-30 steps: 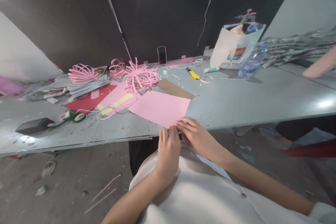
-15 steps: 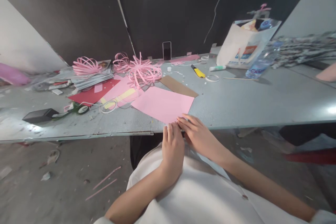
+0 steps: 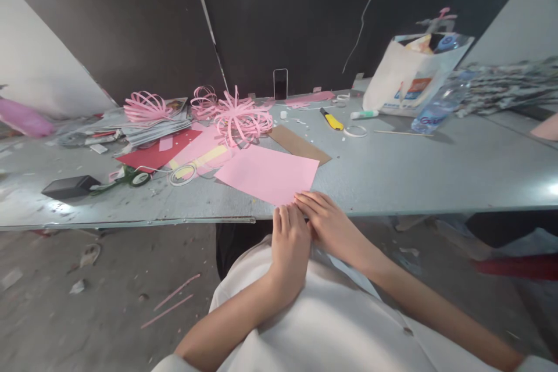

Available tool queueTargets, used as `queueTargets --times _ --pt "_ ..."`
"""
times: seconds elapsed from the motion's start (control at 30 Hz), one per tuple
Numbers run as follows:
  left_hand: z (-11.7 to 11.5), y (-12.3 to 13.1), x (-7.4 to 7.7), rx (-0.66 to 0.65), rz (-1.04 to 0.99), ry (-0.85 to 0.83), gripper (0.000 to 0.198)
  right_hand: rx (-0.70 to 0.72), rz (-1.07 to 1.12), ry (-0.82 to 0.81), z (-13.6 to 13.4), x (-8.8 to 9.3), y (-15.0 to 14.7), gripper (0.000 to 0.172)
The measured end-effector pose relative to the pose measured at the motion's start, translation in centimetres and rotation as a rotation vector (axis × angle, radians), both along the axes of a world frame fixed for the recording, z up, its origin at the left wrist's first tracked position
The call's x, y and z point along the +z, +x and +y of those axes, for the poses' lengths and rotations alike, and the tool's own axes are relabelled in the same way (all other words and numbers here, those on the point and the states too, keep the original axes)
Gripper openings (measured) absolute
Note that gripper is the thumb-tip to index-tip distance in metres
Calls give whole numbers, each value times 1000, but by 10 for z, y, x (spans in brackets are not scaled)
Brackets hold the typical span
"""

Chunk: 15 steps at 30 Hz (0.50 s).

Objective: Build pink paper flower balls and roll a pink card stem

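Observation:
A sheet of pink paper point(image 3: 269, 173) lies at the near edge of the table, its near corner reaching my fingers. My left hand point(image 3: 291, 238) is closed at that corner, its fingertips on the paper and its thumb hidden. Close against it, my right hand point(image 3: 325, 215) has its fingertips on the right side of the same corner, with the thumb tucked out of sight. A piece of brown card point(image 3: 300, 144) lies partly under the far side of the sheet.
Pink paper-strip loops point(image 3: 244, 119), red paper point(image 3: 161, 151), white wire coils point(image 3: 182, 174) and a dark box point(image 3: 71, 186) are on the left. Behind stand a phone point(image 3: 280, 83) and a yellow cutter point(image 3: 333, 121); right, a glue stick point(image 3: 364, 114), white bag point(image 3: 399, 78) and bottle point(image 3: 436, 110).
The pink sheet has shifted and turned slightly under my fingers, its right corner moving a little left. My hands stay together at its near corner. The whole view has shifted slightly.

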State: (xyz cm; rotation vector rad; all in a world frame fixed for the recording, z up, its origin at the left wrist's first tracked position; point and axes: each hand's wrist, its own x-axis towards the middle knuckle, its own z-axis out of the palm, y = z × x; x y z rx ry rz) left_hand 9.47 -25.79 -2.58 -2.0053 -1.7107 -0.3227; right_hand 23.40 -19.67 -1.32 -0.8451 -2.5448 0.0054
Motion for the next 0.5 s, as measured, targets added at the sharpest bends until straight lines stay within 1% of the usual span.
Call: queueTargets --times 0.13,0.27,0.33,0.4,0.5 --pt "1 1 3 11 27 7 39 13 27 -19 1 -3 0 65" --pt "4 -1 2 5 9 -26 41 -13 -1 -48 1 0 -2 63" --pt "5 -1 -1 14 1 -41 43 -24 -6 -69 1 2 -4 66" --pt "5 -1 -5 30 -6 -37 45 -32 8 -79 2 2 -4 74" --pt "5 1 -12 47 -8 -14 48 -40 19 -66 4 -2 -4 79"
